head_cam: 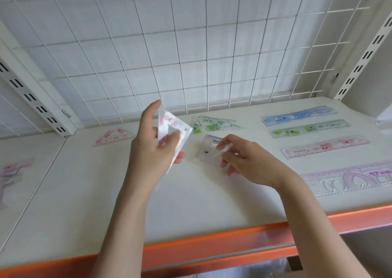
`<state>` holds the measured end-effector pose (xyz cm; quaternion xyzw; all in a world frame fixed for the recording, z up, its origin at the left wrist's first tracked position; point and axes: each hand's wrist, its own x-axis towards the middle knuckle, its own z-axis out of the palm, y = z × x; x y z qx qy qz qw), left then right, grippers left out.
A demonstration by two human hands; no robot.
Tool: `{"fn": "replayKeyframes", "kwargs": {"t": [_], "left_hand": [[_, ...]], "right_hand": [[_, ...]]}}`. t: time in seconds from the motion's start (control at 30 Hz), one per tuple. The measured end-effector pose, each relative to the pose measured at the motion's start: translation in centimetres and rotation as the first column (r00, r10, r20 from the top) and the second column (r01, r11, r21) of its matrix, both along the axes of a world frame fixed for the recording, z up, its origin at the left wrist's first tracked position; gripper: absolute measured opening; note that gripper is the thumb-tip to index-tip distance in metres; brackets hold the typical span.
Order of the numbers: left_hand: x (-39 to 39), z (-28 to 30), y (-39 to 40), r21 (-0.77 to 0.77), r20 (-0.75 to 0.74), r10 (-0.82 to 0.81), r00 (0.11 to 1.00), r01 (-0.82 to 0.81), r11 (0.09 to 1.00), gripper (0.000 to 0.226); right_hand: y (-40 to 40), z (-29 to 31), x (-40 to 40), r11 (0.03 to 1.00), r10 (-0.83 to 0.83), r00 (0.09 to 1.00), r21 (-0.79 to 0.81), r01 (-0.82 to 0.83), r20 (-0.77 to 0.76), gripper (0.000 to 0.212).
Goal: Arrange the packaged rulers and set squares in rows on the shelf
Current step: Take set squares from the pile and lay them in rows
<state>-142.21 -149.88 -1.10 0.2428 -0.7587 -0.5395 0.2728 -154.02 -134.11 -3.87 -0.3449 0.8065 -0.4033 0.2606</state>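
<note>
The left hand (152,142) pinches a pink set square (172,129) by its edge above the shelf (106,193), the right hand (244,159) lifts another square (209,148) (light, stiff, slippery film).

Matt white shelf board (191,193) underfoot of everything, smooth, with a glossy orange front lip (212,246). Behind the board, thin white-coated wire grid (191,44); on the board, clear glossy plastic on the pink set square (169,129) and on the rulers (324,147), catching the light.
</note>
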Motion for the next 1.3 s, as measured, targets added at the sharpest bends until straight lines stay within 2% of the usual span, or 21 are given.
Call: {"fn": "replayKeyframes", "kwargs": {"t": [0.07,0.17,0.27,0.43,0.53,0.73,0.9,0.97,1.07,1.2,1.3], "left_hand": [[-0.2,-0.1,-0.4,0.076,-0.078,0.070,0.994,-0.064,0.995,0.044],[-0.2,-0.2,-1.1,0.119,-0.091,0.174,0.981,-0.163,0.979,0.030],[0.0,-0.2,-1.5,0.201,-0.104,0.218,0.970,-0.194,0.960,0.025],[0.4,0.0,-1.7,0.305,-0.038,0.202,0.979,-0.181,0.935,0.022],[0.3,-0.2,-1.1,0.377,0.010,0.101,0.995,-0.097,0.921,0.037],[-0.2,-1.1,1.3,0.357,0.161,-0.048,0.986,-0.013,0.934,0.065],[-0.5,-2.1,3.7,0.344,0.235,-0.171,0.957,0.083,0.935,0.067],[-0.6,-2.8,4.4,0.276,0.295,-0.222,0.929,0.139,0.951,0.062],[-0.6,-3.5,5.3,0.034,0.432,-0.239,0.870,0.249,0.968,0.058],[-0.7,-3.8,6.2,-0.177,0.500,-0.145,0.854,0.265,0.948,0.059],[-0.9,-4.1,6.8,-0.335,0.550,-0.033,0.834,0.257,0.907,0.061]], "right_hand": [[0.0,0.0,0.0,1.000,0.000,1.000,0.000,0.000,-0.007,0.016],[0.2,-0.1,0.0,1.000,0.002,1.000,0.007,-0.002,-0.025,0.016],[0.3,0.0,0.0,1.000,-0.010,1.000,-0.005,0.009,-0.026,0.016],[1.3,0.4,-0.4,0.999,-0.042,0.998,-0.008,0.041,-0.056,0.016],[2.5,0.7,-0.8,0.995,-0.099,0.991,-0.023,0.098,-0.085,0.016],[4.6,0.8,-1.4,0.958,-0.285,0.946,-0.087,0.274,-0.155,0.025],[6.1,0.9,-1.6,0.917,-0.393,0.913,-0.128,0.379,-0.109,0.030],[6.6,0.8,-1.5,0.912,-0.402,0.910,-0.134,0.387,-0.105,0.033],[7.2,0.5,-1.4,0.909,-0.411,0.901,-0.140,0.394,-0.136,0.034],[8.0,0.4,-1.3,0.901,-0.421,0.896,-0.173,0.397,-0.140,0.020],[8.5,0.4,-1.2,0.915,-0.392,0.908,-0.169,0.367,-0.146,0.018]]}}
